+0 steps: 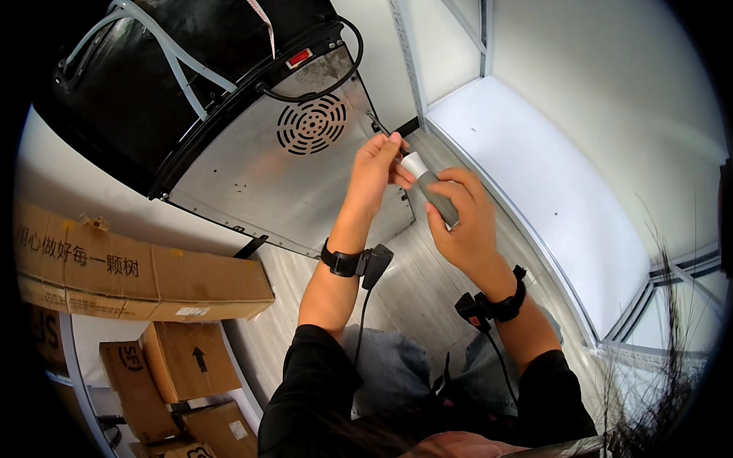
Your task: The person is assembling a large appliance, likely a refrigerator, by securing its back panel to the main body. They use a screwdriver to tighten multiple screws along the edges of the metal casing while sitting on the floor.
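A screwdriver-like tool with a grey handle (438,200) and a white collar lies slantwise between my hands. My right hand (467,214) is wrapped round the grey handle. Just ahead of the collar, my left hand (378,164) pinches the thin dark shaft (384,130), whose far end reaches to the right edge of a metal panel (244,179). My fingers partly cover the shaft, and I cannot make out whether its tip touches a screw. The panel belongs to a large black machine (145,91) and has a round slotted vent (311,124).
A red rocker switch (299,58) and a black cord (355,65) sit on the machine's upper edge; pale hoses (164,46) lie over it. Long cardboard box (153,275) at left, several smaller boxes (191,359) below. A white framed shelf (534,175) borders the right.
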The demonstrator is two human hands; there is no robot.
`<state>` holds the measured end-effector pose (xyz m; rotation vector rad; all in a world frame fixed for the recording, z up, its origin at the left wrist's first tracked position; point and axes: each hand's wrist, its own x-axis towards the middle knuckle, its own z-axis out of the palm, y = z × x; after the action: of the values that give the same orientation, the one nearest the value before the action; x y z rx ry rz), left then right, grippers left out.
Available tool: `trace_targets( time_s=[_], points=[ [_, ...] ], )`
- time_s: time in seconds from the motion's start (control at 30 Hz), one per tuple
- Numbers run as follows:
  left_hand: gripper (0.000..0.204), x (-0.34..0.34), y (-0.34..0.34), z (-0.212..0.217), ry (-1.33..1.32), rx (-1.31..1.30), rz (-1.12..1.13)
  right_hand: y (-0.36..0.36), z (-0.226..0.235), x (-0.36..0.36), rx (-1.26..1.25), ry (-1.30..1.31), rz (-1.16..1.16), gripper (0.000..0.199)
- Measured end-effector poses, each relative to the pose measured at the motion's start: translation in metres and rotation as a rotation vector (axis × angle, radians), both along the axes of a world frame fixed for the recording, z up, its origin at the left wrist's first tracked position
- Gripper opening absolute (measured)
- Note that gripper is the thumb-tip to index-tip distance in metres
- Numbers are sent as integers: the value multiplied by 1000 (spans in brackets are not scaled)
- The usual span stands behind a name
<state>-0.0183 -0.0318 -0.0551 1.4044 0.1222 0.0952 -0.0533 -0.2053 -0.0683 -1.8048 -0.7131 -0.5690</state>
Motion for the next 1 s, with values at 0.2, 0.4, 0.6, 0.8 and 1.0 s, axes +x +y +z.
trace_targets(
  time_s=[0.2,0.4,0.6,0.8,1.0],
  points=[
    [32,-8,5,-2,90,77,-135,4,2,-5,-67,31,-4,31],
    [25,-10,-3,-12,25,-45,-165,10,-14,-2,233,510,72,37],
    [23,-14,-6,-15,32,-16,-105,13,-27,1,175,467,93,42],
    [23,-17,-9,-18,32,88,-61,17,-23,-9,-32,190,-20,45],
    [24,-19,-4,-16,28,-24,-103,8,-13,-1,345,956,420,46]
  ],
)
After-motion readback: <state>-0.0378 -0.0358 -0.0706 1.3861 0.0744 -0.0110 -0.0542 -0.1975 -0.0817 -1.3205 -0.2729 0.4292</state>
